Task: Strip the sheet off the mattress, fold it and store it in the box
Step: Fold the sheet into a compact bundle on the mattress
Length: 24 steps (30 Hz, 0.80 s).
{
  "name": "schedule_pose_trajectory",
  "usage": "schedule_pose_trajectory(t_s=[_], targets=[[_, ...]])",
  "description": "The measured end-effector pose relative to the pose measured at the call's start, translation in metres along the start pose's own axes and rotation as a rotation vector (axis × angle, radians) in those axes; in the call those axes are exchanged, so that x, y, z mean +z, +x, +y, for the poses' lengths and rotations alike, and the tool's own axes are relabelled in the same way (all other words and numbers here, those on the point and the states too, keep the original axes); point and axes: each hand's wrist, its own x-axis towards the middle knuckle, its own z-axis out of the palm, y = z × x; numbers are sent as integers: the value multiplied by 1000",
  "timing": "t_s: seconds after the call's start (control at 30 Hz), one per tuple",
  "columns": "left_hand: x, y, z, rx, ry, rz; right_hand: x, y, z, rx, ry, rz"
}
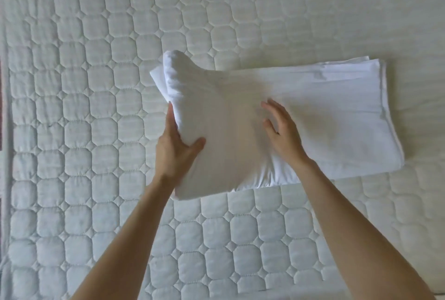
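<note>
On the mattress (96,107), the folded sheet (325,119) is lying long axis left to right, its left end being lifted by the left hand (173,148), while the right hand (281,128) is hovering spread over its middle.

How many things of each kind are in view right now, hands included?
Hands: 2, left hand gripping the sheet's lifted end, right hand open above it
Folded white sheet: 1
Quilted mattress: 1
Box: 0 in view
Total: 4
</note>
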Motion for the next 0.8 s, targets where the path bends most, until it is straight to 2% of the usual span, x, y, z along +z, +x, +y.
schedule_pose_trajectory(t_s=[0.1,0.3,0.37,0.47,0.57,0.63,0.73,0.8], targets=[[40,-20,66,158,171,-54,-62,-31,-9,15,60,122],[171,-32,168,307,191,-224,-175,-60,8,204,220,87],[225,-32,184,252,151,-282,-205,-62,28,283,223,112],[293,-24,181,65,82,-336,-226,-64,64,416,198,76],[328,-12,157,-41,65,-418,-218,-60,96,527,-2,-32],[330,-7,143,9,89,-428,-203,-56,110,547,-153,-92],[306,-3,125,213,152,-317,-178,-46,114,536,-470,4],[283,1,105,383,268,-193,-164,-37,110,580,-531,49]])
